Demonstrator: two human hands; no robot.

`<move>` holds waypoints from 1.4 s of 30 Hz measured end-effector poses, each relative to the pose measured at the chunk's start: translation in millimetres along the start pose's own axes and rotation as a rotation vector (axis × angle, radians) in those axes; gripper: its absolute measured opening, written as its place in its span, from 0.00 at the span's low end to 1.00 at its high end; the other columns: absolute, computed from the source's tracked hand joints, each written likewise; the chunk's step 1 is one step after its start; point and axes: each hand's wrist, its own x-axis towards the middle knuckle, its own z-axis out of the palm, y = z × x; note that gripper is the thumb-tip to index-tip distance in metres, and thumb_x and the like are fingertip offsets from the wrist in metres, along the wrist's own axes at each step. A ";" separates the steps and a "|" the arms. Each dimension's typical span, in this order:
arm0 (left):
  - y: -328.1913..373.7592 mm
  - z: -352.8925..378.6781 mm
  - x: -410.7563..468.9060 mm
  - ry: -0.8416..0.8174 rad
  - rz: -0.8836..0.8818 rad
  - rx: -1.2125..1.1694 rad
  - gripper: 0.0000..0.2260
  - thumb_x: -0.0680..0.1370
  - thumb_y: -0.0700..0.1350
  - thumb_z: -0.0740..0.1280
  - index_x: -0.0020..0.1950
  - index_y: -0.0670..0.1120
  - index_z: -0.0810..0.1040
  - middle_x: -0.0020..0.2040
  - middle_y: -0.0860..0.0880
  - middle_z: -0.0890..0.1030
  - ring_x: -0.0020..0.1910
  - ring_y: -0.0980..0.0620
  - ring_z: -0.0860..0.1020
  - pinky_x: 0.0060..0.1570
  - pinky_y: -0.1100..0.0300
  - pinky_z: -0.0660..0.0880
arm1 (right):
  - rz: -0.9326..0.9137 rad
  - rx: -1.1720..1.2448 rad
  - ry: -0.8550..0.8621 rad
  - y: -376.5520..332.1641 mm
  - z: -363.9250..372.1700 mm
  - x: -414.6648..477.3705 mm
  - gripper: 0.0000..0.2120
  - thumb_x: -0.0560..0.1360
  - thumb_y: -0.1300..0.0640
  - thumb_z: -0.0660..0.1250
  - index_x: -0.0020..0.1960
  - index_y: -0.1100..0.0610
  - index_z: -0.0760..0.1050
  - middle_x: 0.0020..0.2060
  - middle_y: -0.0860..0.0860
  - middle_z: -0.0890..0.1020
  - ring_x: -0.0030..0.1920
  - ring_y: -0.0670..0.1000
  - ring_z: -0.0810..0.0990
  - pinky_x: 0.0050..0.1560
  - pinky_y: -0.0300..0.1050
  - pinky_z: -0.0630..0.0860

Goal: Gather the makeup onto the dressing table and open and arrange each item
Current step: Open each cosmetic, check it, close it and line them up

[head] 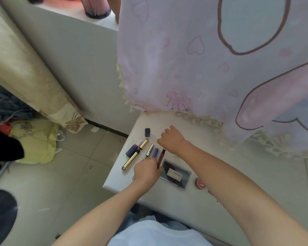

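The left hand grips the near end of the dark red lip gloss tube, its top just beside the curled right hand, whose hold cannot be told, so a steady twist and straight pull should open it cleanly.

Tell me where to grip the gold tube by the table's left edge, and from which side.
Grip the gold tube on its long lower barrel, from above, pinching across its width. It lies flat and diagonal; a dark blue tube and a silver tube crowd its upper end.
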 end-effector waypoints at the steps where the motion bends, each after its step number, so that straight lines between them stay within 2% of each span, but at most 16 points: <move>1: 0.0 0.8 0.2 -0.002 0.001 0.015 0.12 0.77 0.50 0.61 0.51 0.44 0.77 0.47 0.46 0.80 0.44 0.49 0.78 0.37 0.61 0.69 | 0.000 0.005 -0.004 -0.4 1.0 -0.3 0.13 0.75 0.68 0.61 0.58 0.58 0.73 0.56 0.56 0.78 0.58 0.57 0.73 0.63 0.49 0.63; 9: -0.9 5.7 3.0 -0.022 0.020 0.103 0.14 0.77 0.50 0.59 0.55 0.43 0.77 0.49 0.45 0.81 0.46 0.48 0.79 0.39 0.60 0.71 | 0.001 0.075 -0.039 -6.8 10.7 2.9 0.13 0.75 0.67 0.60 0.59 0.59 0.72 0.58 0.56 0.77 0.59 0.57 0.73 0.61 0.48 0.64; 15: -4.7 12.1 4.8 -0.016 0.051 0.139 0.12 0.79 0.47 0.58 0.55 0.43 0.77 0.47 0.45 0.81 0.43 0.48 0.79 0.40 0.59 0.74 | 0.005 0.119 -0.028 -8.5 13.1 5.1 0.15 0.76 0.67 0.59 0.61 0.60 0.70 0.59 0.58 0.75 0.61 0.58 0.72 0.61 0.48 0.65; 17: -5.5 13.4 4.5 -0.015 0.054 0.143 0.11 0.78 0.45 0.58 0.55 0.43 0.77 0.46 0.45 0.81 0.41 0.48 0.78 0.39 0.60 0.73 | 0.008 0.129 -0.025 -9.6 15.7 4.8 0.15 0.76 0.66 0.59 0.62 0.60 0.70 0.59 0.58 0.75 0.60 0.58 0.72 0.60 0.48 0.66; 26: -7.4 13.6 3.3 -0.006 0.070 0.169 0.11 0.78 0.43 0.58 0.54 0.42 0.77 0.48 0.45 0.81 0.45 0.46 0.79 0.37 0.59 0.69 | 0.061 0.224 -0.032 -15.0 20.4 3.0 0.16 0.75 0.68 0.58 0.63 0.62 0.68 0.60 0.60 0.73 0.61 0.60 0.70 0.59 0.49 0.66; 28: -8.8 14.8 3.3 0.002 0.076 0.141 0.11 0.77 0.42 0.58 0.54 0.43 0.78 0.47 0.45 0.82 0.45 0.46 0.79 0.38 0.58 0.71 | 0.092 0.280 -0.015 -16.8 19.7 -0.4 0.17 0.75 0.68 0.57 0.63 0.62 0.67 0.61 0.61 0.72 0.62 0.60 0.70 0.57 0.50 0.67; 32: -13.9 11.8 2.8 0.059 0.105 0.067 0.11 0.77 0.45 0.58 0.52 0.44 0.78 0.45 0.46 0.81 0.43 0.47 0.79 0.39 0.58 0.75 | 0.202 0.560 0.110 -22.6 19.0 -22.0 0.19 0.73 0.71 0.57 0.62 0.63 0.68 0.58 0.61 0.71 0.57 0.60 0.71 0.45 0.49 0.66; 34: -18.3 7.0 1.9 0.095 0.101 0.049 0.11 0.78 0.45 0.56 0.50 0.44 0.78 0.46 0.46 0.81 0.43 0.47 0.79 0.37 0.58 0.73 | 0.247 0.725 0.199 -30.0 22.7 -42.2 0.16 0.73 0.72 0.56 0.58 0.64 0.72 0.55 0.61 0.73 0.55 0.60 0.73 0.48 0.50 0.70; 36: -24.0 1.4 0.9 0.148 0.069 0.029 0.12 0.79 0.47 0.56 0.50 0.44 0.78 0.47 0.47 0.81 0.45 0.48 0.79 0.36 0.58 0.72 | 0.259 0.828 0.233 -42.0 27.4 -65.8 0.13 0.74 0.69 0.56 0.56 0.66 0.74 0.54 0.61 0.75 0.53 0.61 0.75 0.51 0.54 0.73; 38: -30.2 0.7 0.6 0.208 0.057 0.004 0.14 0.79 0.51 0.56 0.52 0.45 0.78 0.49 0.48 0.81 0.47 0.49 0.78 0.35 0.60 0.69 | 0.275 0.891 0.228 -53.8 32.4 -87.7 0.13 0.77 0.63 0.56 0.55 0.66 0.75 0.53 0.61 0.76 0.53 0.61 0.76 0.51 0.53 0.73; 40: -33.6 2.3 -1.5 0.237 0.069 -0.013 0.15 0.79 0.53 0.56 0.55 0.46 0.77 0.51 0.49 0.80 0.50 0.50 0.76 0.37 0.60 0.68 | 0.327 0.906 0.163 -61.5 39.7 -102.3 0.15 0.78 0.57 0.55 0.59 0.64 0.73 0.57 0.59 0.74 0.58 0.58 0.73 0.53 0.48 0.70; 42: -35.3 3.6 -5.0 0.254 0.071 -0.025 0.16 0.79 0.53 0.56 0.57 0.46 0.76 0.53 0.49 0.80 0.53 0.50 0.75 0.40 0.60 0.70 | 0.373 0.852 0.046 -65.2 45.4 -109.2 0.19 0.79 0.53 0.56 0.67 0.59 0.65 0.66 0.54 0.68 0.66 0.54 0.66 0.56 0.43 0.67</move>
